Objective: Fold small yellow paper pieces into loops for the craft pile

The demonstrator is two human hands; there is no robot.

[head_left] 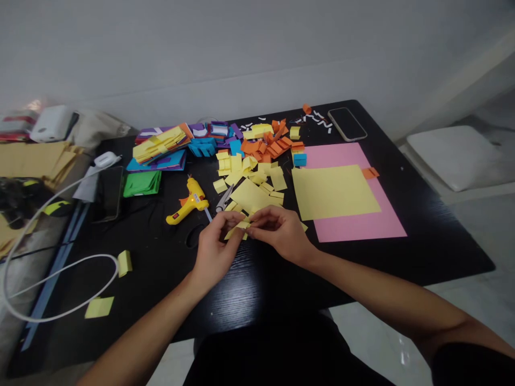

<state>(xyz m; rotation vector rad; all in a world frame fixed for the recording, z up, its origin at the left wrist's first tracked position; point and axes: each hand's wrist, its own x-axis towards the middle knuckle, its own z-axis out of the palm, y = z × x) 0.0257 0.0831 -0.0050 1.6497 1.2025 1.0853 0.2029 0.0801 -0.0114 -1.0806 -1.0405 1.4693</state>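
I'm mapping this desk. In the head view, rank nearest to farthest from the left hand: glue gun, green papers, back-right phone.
1. Glue gun, left of the left hand
2. Green papers, farther left
3. Phone, back right

paper slip [243, 225]: yellow | glue gun [195, 197]: yellow | large sheet [358, 230]: pink | table [430, 225]: black

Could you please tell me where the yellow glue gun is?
In the head view, the yellow glue gun lies left of centre on the black table, between the green paper stack and the scissors.
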